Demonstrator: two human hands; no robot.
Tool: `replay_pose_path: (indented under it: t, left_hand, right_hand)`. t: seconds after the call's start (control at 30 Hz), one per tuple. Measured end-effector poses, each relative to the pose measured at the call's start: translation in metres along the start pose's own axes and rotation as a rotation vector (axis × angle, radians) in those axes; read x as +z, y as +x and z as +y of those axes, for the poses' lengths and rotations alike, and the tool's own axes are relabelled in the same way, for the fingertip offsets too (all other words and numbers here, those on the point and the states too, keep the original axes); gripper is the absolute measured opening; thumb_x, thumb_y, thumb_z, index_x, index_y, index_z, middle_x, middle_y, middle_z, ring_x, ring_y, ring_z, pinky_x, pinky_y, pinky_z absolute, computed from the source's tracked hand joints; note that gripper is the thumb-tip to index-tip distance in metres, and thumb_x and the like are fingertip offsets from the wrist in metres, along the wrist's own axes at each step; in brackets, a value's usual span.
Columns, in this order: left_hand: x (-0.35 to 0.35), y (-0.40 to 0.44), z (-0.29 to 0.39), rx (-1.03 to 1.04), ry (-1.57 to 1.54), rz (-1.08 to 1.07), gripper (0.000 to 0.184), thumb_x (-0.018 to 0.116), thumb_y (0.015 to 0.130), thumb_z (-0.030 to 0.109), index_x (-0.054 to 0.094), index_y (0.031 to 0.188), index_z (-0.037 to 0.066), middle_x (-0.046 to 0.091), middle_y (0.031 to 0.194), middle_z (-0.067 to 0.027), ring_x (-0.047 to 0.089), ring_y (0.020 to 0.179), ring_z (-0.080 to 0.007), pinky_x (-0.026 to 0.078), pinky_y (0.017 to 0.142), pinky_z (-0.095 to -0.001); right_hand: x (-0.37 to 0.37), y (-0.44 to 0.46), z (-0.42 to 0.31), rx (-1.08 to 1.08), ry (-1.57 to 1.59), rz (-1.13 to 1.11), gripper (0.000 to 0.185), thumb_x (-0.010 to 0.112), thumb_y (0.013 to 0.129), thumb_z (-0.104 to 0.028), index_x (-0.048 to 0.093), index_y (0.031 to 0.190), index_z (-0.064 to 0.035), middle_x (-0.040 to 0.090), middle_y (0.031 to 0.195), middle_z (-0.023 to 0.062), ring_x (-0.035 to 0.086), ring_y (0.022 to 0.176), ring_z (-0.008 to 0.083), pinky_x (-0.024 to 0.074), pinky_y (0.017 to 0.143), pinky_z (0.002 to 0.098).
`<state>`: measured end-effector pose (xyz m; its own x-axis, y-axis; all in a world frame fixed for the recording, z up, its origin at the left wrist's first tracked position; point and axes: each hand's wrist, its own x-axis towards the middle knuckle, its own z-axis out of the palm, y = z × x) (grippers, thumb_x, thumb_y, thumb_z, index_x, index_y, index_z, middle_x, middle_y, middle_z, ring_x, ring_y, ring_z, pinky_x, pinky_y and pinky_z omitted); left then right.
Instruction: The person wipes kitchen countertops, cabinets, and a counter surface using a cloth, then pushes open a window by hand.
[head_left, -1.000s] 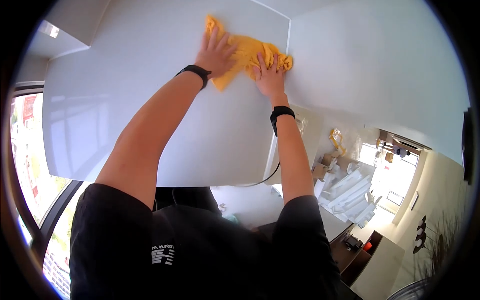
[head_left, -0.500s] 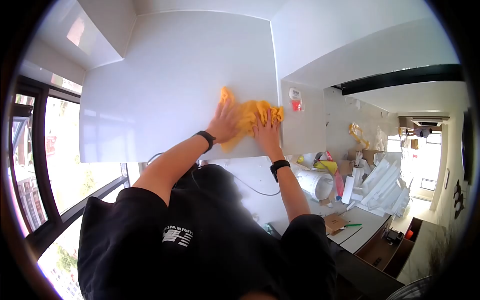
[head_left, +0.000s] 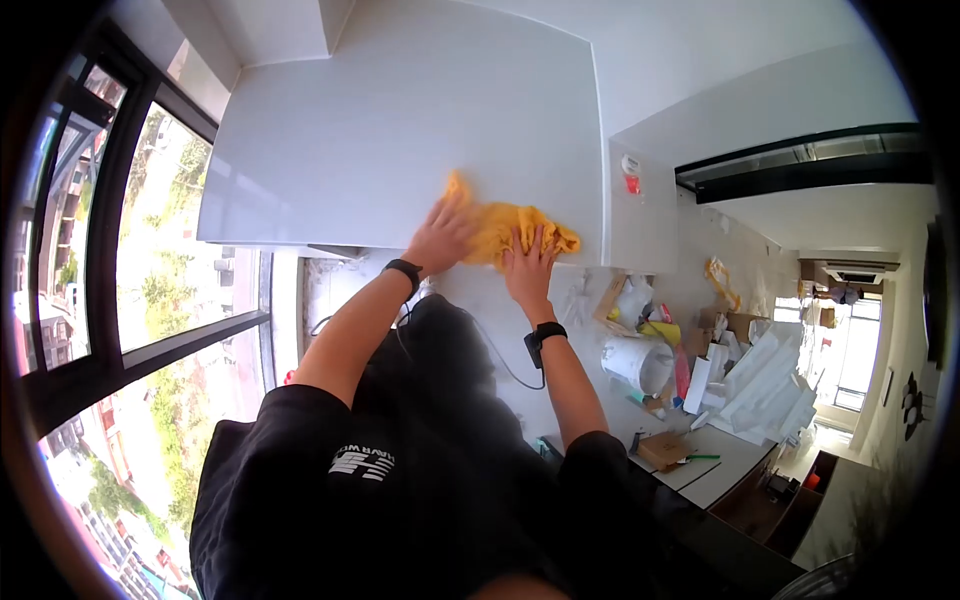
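Note:
A yellow-orange cloth (head_left: 508,228) lies bunched at the near edge of a smooth, pale cabinet-like panel (head_left: 420,120), right of its middle. My left hand (head_left: 441,236) presses on the cloth's left part; its fingers are blurred, and a tip of cloth sticks out beyond them. My right hand (head_left: 528,270) grips the cloth's right part, its fingers bent over the folds. Both wrists wear dark bands.
Large dark-framed windows (head_left: 105,240) stand on the left. To the right are a white bucket (head_left: 640,363), a heap of white strips (head_left: 765,385) and a cardboard box (head_left: 665,450). A thin cable (head_left: 500,358) hangs below the panel.
The view has shifted, so the panel sits higher and further right and more window shows. Both hands with the cloth are now closer to the panel's near edge.

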<state>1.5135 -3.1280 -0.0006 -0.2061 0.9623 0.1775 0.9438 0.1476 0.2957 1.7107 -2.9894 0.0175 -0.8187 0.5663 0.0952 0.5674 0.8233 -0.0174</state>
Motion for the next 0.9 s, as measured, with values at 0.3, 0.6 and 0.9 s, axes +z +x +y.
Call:
replay_pose_path:
  t: [0.3,0.6,0.9]
  left_hand:
    - [-0.031,-0.052,-0.036,-0.175,0.074,0.071,0.056,0.049,0.1,0.045,0.044,0.149,0.019,0.032,0.161,-0.0074,0.014,0.153,-0.0351,0.018,0.122,-0.0524]
    - [-0.053,-0.068,-0.051,-0.274,0.02,-0.106,0.063,0.051,0.099,0.047,0.038,0.152,0.016,0.025,0.162,-0.0151,0.009,0.151,-0.0465,0.016,0.119,-0.0605]
    - [-0.04,-0.018,-0.068,-0.282,-0.031,-0.174,0.068,0.05,0.098,0.047,0.032,0.154,0.013,0.013,0.165,-0.018,-0.002,0.15,-0.0508,0.01,0.117,-0.0677]
  right_hand:
    - [0.011,0.03,-0.073,-0.14,0.027,-0.037,0.056,0.057,0.097,-0.034,0.044,0.15,-0.0225,0.02,0.163,0.0202,0.011,0.146,0.0568,0.0197,0.113,0.0695]
    - [0.001,0.06,-0.064,-0.246,0.069,-0.235,0.059,0.051,0.099,-0.048,0.032,0.155,-0.0407,0.009,0.168,0.0068,0.005,0.15,0.0498,0.0116,0.115,0.0714]
    - [0.001,0.113,-0.058,-0.191,0.102,-0.267,0.058,0.047,0.101,-0.047,0.031,0.156,-0.0363,0.003,0.168,0.0089,-0.002,0.15,0.0496,0.0046,0.115,0.0707]
